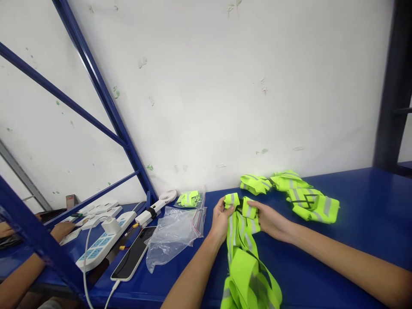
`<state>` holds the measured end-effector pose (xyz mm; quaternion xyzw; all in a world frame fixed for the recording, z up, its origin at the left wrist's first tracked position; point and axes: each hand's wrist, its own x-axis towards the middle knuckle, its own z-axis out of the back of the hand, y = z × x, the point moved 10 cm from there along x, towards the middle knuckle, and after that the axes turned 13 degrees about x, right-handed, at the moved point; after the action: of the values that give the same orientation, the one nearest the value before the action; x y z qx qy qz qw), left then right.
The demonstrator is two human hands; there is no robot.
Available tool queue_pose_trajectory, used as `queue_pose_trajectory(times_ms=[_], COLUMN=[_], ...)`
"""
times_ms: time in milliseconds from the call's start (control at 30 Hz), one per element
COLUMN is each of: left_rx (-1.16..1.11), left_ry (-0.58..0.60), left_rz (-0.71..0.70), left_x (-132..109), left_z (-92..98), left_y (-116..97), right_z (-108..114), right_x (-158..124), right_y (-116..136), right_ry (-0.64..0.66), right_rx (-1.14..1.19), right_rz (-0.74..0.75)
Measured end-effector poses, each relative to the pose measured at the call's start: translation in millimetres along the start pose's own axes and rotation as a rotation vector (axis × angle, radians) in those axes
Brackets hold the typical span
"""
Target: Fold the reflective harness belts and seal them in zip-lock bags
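A neon yellow-green reflective strap harness with silver stripes hangs between my hands and spreads down over the near edge of the table. My left hand pinches one folded strap end between thumb and fingers. On the other side, my right hand grips a second looped strap, its fingers partly behind the fabric. A small gap separates the two held ends. Behind my right hand lie more bundled reflective straps: one bundle near the wall, another beside it, and a looser one to the right.
Left of my arms lie clear zip bags, a bagged reflective strap, a white handheld fan, a phone on a cable and a power strip. Blue frame posts divide off another person's hands.
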<state>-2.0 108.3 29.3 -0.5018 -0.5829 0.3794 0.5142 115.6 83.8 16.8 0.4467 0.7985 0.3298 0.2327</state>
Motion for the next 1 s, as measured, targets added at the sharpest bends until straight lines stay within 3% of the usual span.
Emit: queue_pose_trajectory(times_ms=[67, 167, 267, 400, 500, 633, 767, 900, 1000], left_rx=[0.011, 0.044, 0.03, -0.163, -0.176, -0.134, -0.083, -0.063, -0.056], left_ry=[-0.008, 0.046, 0.172, 0.316, 0.284, 0.189, 0.125, 0.221, 0.247], left_rz=[-0.003, 0.016, 0.051, 0.098, 0.145, 0.181, 0.17, 0.118, 0.067], left_x=[2, 2, -4, -15, -15, -9, -5, -7, -6], left_z=[2.1, -3.0, -18.3, -40.2, -42.3, -30.8, -16.9, -25.4, -28.4], left_y=[2, 4, 1, -7, -3, 5, 4, 0, -3], right_z=[-3, 2, 8, 10, 10, -3, 4, 31, 37], right_x=[1, 4, 4, 0, -6, -11, -6, 4, 12], right_y=[-3, 8, 20, 37, 54, 65, 63, 56, 41], right_ry=[0.017, -0.05, -0.094, -0.126, -0.15, -0.084, -0.101, -0.26, -0.238], right_rx=[0.037, 0.076, 0.055, -0.079, -0.243, -0.473, -0.42, -0.329, -0.247], right_rz=[-0.01, 0.117, 0.242, 0.371, 0.498, 0.606, 0.577, 0.504, 0.376])
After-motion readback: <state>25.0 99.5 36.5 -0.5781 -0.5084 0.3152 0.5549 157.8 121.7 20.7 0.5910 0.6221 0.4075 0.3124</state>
